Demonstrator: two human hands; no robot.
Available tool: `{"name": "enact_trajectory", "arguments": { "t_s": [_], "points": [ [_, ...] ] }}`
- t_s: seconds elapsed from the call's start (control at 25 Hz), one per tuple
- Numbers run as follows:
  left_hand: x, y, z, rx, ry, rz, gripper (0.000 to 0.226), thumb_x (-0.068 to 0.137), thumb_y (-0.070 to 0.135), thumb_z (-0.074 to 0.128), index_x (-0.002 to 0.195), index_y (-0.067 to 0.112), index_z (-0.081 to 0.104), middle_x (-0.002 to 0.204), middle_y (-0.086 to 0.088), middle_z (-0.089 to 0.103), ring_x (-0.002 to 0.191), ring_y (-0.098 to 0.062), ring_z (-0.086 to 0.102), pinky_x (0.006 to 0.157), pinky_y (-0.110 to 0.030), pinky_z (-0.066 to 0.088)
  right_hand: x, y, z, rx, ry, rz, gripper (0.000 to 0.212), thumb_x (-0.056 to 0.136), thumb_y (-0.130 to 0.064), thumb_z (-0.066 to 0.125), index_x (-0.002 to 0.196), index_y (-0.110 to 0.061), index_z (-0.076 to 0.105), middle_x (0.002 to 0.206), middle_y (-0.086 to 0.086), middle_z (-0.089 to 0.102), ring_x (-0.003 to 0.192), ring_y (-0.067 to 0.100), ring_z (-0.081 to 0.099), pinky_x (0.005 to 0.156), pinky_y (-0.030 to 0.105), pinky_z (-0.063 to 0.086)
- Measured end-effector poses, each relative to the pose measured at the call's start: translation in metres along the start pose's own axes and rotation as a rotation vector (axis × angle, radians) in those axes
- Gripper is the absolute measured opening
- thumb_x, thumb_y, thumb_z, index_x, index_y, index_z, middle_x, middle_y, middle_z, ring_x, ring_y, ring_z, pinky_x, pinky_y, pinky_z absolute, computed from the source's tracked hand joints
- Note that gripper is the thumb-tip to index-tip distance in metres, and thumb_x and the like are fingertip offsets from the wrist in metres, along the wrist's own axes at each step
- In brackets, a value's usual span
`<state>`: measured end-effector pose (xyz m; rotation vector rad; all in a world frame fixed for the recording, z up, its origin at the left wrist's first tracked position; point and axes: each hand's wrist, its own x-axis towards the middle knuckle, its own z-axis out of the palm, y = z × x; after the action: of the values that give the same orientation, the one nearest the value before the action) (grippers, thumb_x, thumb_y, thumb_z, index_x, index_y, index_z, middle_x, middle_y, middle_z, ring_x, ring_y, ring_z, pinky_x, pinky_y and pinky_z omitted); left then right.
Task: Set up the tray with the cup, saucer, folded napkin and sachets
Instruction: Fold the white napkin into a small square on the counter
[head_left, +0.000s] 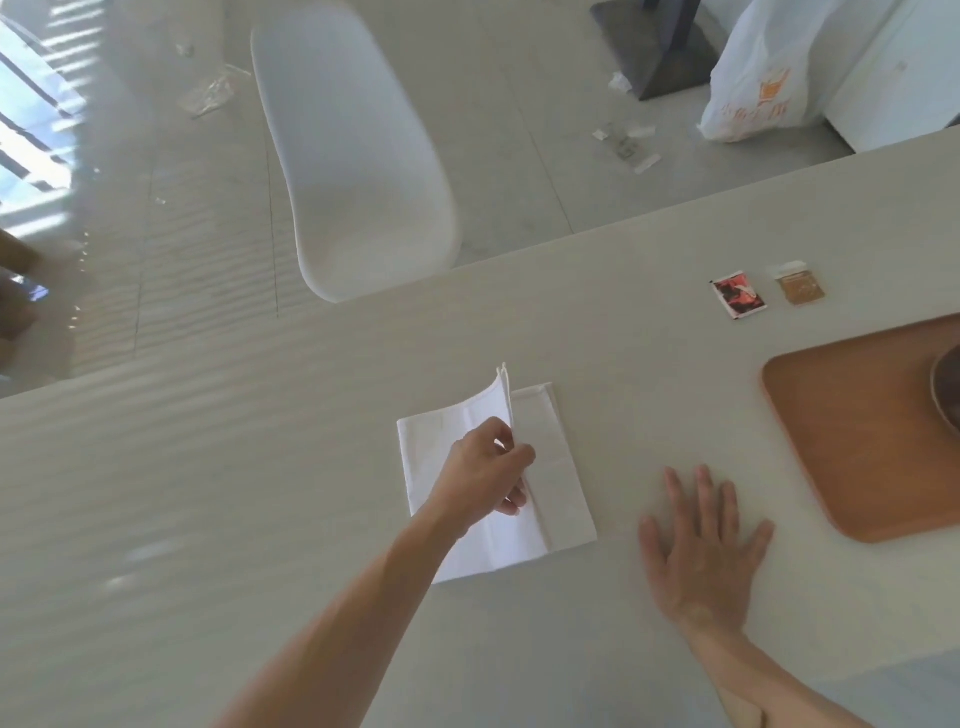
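Napkin (545, 467): soft, light, floppy; best lifted by its edge.
Left hand (488, 467): I pinched the raised flap.
Right hand (701, 540): flat, fingers spread.

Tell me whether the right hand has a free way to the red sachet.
Probably yes: the right hand lies flat and empty on the table, with only bare tabletop between it and the red sachet, left of the tray.

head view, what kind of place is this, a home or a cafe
Probably a cafe or canteen-style dining room, though a home is possible: a long pale table, a white moulded chair and a second table's metal pedestal base, with a wooden serving tray and sachets laid out.
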<state>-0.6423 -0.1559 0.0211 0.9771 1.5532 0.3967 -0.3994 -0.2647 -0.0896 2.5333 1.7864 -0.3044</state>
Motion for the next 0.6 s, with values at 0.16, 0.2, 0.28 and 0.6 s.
{"name": "enact_trajectory", "arguments": {
  "t_s": [0.16, 0.2, 0.28, 0.6],
  "points": [
    [0.031, -0.014, 0.035, 0.077, 0.003, -0.071, 0.017, 0.071, 0.025, 0.055, 0.083, 0.013, 0.053, 0.056, -0.005, 0.071, 0.058, -0.024, 0.071, 0.056, -0.037, 0.062, 0.001, 0.003, 0.004, 0.012, -0.001, 0.0, 0.066, 0.087, -0.055, 0.029, 0.149, -0.033, 0.031, 0.158, 0.004, 0.031, 0.145, 0.029, 0.025, 0.113, 0.066, 0.009],
    [0.036, -0.018, 0.041, 0.089, 0.008, -0.086, 0.018, 0.071, 0.026, 0.056, 0.084, 0.014, 0.053, 0.058, -0.005, 0.071, 0.058, -0.024, 0.072, 0.056, -0.037, 0.062, 0.001, 0.004, 0.005, 0.011, 0.001, -0.001, 0.065, 0.087, -0.056, 0.029, 0.149, -0.034, 0.029, 0.158, 0.004, 0.031, 0.146, 0.029, 0.024, 0.113, 0.066, 0.009],
    [0.041, -0.025, 0.05, 0.106, 0.019, -0.104, 0.018, 0.072, 0.028, 0.057, 0.086, 0.017, 0.054, 0.063, -0.004, 0.072, 0.054, -0.017, 0.07, 0.052, -0.033, 0.061, 0.001, 0.005, 0.007, 0.022, 0.011, -0.006, 0.065, 0.087, -0.056, 0.03, 0.149, -0.035, 0.027, 0.159, 0.004, 0.029, 0.146, 0.029, 0.023, 0.113, 0.065, 0.008],
    [0.012, -0.064, 0.042, -0.078, 0.001, 0.087, 0.01, 0.082, 0.031, 0.06, 0.088, 0.037, 0.064, 0.087, 0.003, 0.071, 0.077, -0.015, 0.071, 0.064, -0.029, 0.06, 0.0, 0.003, 0.005, 0.031, 0.028, -0.016, 0.066, 0.088, -0.054, 0.028, 0.151, -0.034, 0.025, 0.16, 0.005, 0.026, 0.147, 0.029, 0.02, 0.114, 0.067, 0.008]
  ]
}}
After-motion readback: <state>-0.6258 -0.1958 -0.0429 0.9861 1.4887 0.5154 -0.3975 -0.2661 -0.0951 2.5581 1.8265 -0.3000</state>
